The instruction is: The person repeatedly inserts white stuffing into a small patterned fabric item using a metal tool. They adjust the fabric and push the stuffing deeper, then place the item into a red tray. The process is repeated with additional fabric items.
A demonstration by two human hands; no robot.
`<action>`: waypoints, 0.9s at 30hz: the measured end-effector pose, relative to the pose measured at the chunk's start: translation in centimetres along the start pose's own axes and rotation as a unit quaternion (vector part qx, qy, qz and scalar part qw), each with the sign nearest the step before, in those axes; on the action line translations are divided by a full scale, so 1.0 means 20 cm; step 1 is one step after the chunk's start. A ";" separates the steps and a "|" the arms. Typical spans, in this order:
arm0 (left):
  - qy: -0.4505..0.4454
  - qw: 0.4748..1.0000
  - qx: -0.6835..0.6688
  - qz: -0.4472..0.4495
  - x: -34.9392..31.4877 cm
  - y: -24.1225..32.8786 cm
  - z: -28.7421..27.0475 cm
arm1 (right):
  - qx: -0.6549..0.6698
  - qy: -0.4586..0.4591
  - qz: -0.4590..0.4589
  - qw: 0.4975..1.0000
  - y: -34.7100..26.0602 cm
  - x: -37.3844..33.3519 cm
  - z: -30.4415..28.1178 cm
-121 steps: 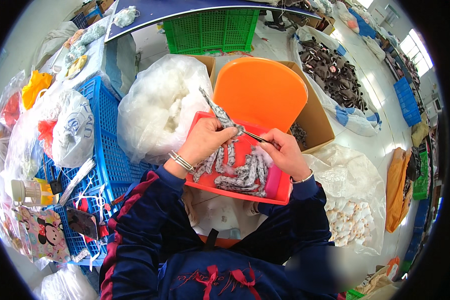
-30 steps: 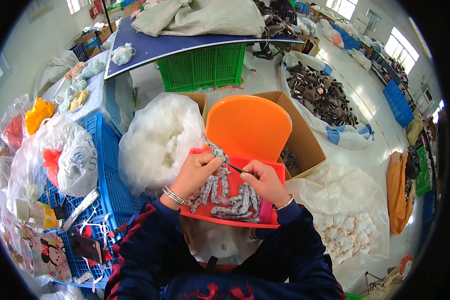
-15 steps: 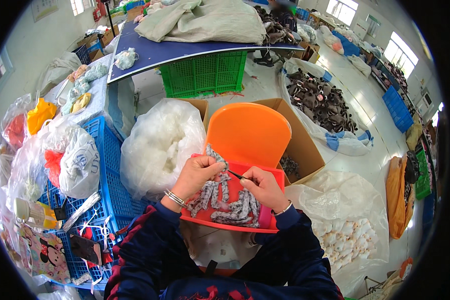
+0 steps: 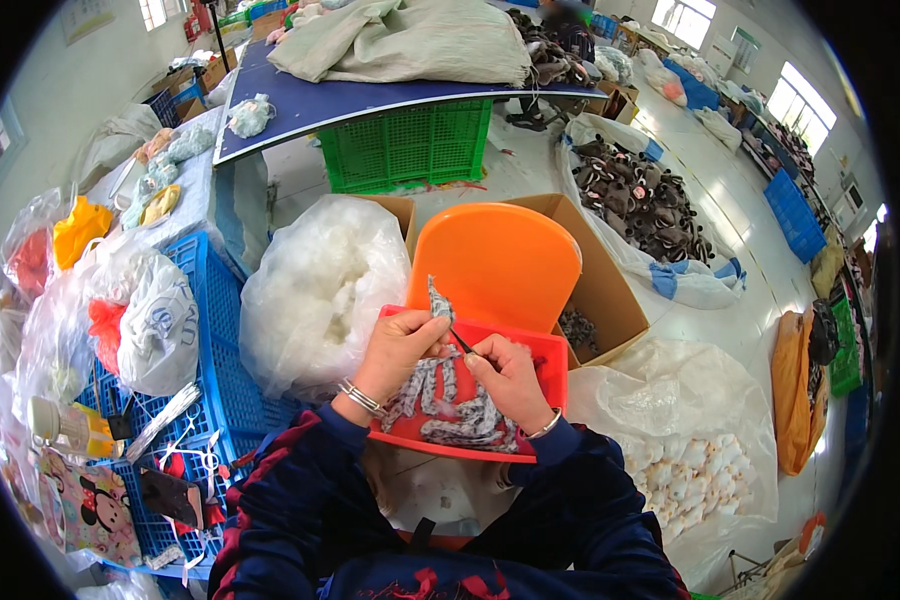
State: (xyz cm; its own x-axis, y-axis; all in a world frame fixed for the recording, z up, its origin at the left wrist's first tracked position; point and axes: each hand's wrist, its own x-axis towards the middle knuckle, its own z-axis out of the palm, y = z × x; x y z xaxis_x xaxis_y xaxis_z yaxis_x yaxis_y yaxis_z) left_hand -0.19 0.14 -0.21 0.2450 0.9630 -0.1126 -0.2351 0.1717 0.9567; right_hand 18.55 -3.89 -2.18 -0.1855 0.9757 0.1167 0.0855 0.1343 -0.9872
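Over a red tray (image 4: pixel 554 362) at my lap, my left hand (image 4: pixel 400 355) is closed on a small grey-and-white fuzzy fabric piece (image 4: pixel 438 301), whose narrow end points up past the fingers. My right hand (image 4: pixel 515 383) grips a thin dark rod-like tool (image 4: pixel 459 341). The tool slants up to the left, and its tip meets the lower part of the piece at my left fingertips. Whether it has gone inside cannot be made out. More grey fuzzy strips (image 4: pixel 462 428) lie in the tray beneath both hands.
An orange chair back (image 4: pixel 497 262) rises behind the tray. To its left sits a clear bag of white stuffing (image 4: pixel 320 300); to its right, a cardboard box (image 4: pixel 600 290) and a bag of white pieces (image 4: pixel 690 480). A blue crate (image 4: pixel 215 370) holding scissors stands at left.
My right hand has moved left, closer to my left hand, and the tool slants more steeply. The fabric piece's free end now stands more upright.
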 end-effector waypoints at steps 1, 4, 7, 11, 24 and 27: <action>0.003 1.000 -0.008 0.005 0.00 -0.01 0.01 | 0.011 0.000 -0.003 1.000 0.01 0.00 0.01; 0.015 1.000 0.005 0.018 0.00 0.00 0.02 | 0.157 -0.031 0.102 0.982 0.04 0.00 0.02; 0.030 0.999 -0.021 0.032 -0.01 -0.01 0.03 | 0.159 -0.025 0.114 0.980 0.02 0.01 0.05; 0.071 0.996 -0.035 0.044 -0.01 -0.04 0.02 | 0.124 -0.017 0.065 0.990 0.03 0.02 0.08; 0.079 0.987 -0.083 0.111 0.07 -0.10 0.20 | 0.077 0.039 0.028 0.996 -0.04 0.01 0.07; 0.094 0.984 -0.050 0.140 0.09 -0.16 0.23 | 0.126 0.049 0.044 0.990 -0.01 0.01 0.08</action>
State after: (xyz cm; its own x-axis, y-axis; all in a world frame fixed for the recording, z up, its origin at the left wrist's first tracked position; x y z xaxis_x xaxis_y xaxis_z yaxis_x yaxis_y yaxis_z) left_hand 5.42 0.35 -2.24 -0.0190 0.9953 0.0951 -0.3617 -0.0955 0.9274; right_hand 17.02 -3.95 -2.04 -0.0922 0.9954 0.0274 -0.1518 0.0131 -0.9883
